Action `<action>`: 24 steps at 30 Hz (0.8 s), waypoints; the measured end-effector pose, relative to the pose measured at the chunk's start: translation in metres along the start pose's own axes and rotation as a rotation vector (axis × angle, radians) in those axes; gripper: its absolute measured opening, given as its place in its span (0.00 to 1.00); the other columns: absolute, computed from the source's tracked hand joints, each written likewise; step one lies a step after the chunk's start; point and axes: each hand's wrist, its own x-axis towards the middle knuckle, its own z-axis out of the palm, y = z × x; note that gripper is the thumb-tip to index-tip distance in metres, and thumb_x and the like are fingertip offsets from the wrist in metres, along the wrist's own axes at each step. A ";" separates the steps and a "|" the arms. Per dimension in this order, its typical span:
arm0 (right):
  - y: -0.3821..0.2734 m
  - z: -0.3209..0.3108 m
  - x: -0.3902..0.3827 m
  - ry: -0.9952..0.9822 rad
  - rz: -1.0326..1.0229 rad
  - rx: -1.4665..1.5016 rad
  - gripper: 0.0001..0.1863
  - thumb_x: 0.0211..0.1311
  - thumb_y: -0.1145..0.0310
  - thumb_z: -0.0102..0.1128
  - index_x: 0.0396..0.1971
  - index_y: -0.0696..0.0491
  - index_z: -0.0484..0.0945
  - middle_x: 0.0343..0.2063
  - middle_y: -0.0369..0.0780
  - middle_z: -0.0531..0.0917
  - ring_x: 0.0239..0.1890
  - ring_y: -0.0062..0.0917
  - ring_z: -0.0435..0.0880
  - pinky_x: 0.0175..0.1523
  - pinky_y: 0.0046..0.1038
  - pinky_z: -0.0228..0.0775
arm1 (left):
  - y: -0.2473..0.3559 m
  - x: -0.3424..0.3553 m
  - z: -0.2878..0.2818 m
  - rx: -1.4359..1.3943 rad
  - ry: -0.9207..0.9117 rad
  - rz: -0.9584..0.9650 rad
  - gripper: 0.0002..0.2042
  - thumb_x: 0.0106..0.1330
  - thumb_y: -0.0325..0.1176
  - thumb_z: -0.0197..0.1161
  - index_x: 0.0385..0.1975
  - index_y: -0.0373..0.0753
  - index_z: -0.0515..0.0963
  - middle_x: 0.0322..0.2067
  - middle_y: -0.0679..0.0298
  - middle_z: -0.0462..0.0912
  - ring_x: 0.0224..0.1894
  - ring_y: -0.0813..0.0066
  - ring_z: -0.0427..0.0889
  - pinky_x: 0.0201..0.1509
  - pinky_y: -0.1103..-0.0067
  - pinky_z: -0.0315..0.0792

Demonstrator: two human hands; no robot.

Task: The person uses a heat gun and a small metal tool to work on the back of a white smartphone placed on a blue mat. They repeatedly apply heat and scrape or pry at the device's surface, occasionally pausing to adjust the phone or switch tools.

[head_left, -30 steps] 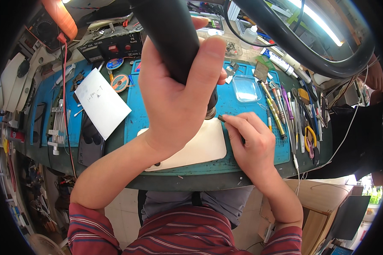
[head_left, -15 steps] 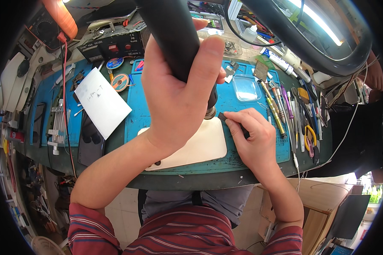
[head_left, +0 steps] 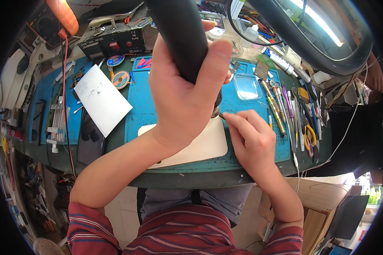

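My left hand (head_left: pixel 187 93) is wrapped round the thick black handle of a hot air gun (head_left: pixel 181 46). Its metal nozzle (head_left: pixel 215 111) points down at the far right corner of a pale gold smartphone (head_left: pixel 195 148). The phone lies on a blue work mat (head_left: pixel 259 144), its camera corner near my left wrist, and my forearm hides part of it. With thumb and forefinger together, my right hand (head_left: pixel 253 138) pinches a small dark piece (head_left: pixel 221 115) beside the nozzle, at the phone's corner. Most of that piece is covered by my fingers.
A white envelope (head_left: pixel 102 100) overlaps a dark phone (head_left: pixel 90 142) at left. Screwdrivers, tweezers and yellow-handled pliers (head_left: pixel 310 138) lie at right, near a clear plastic box (head_left: pixel 247 87). A black lamp ring (head_left: pixel 323 63) hangs over the far right. A black power unit (head_left: pixel 117 44) stands behind.
The hot air gun and my left hand have shifted slightly right. The nozzle is now closer to my right fingertips, while the phone has barely moved.
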 end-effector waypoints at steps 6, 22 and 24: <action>0.003 -0.001 0.002 -0.004 0.045 0.050 0.08 0.58 0.80 0.69 0.38 0.56 0.86 0.29 0.40 0.82 0.29 0.34 0.84 0.33 0.32 0.75 | -0.004 -0.001 0.001 0.001 -0.011 0.005 0.17 0.78 0.35 0.59 0.58 0.32 0.67 0.27 0.63 0.77 0.29 0.76 0.79 0.38 0.75 0.77; 0.008 -0.002 0.005 -0.039 0.134 0.121 0.06 0.60 0.77 0.70 0.37 0.54 0.88 0.29 0.39 0.85 0.28 0.33 0.85 0.33 0.31 0.76 | -0.005 -0.002 0.002 0.018 -0.004 -0.003 0.17 0.79 0.35 0.58 0.59 0.33 0.67 0.27 0.63 0.77 0.29 0.77 0.79 0.38 0.75 0.77; 0.008 -0.002 0.004 -0.042 0.128 0.120 0.06 0.60 0.77 0.70 0.37 0.54 0.88 0.29 0.39 0.85 0.28 0.33 0.85 0.33 0.31 0.76 | -0.005 -0.002 0.002 0.014 -0.003 -0.006 0.17 0.79 0.35 0.58 0.59 0.33 0.67 0.27 0.63 0.77 0.29 0.76 0.79 0.38 0.75 0.77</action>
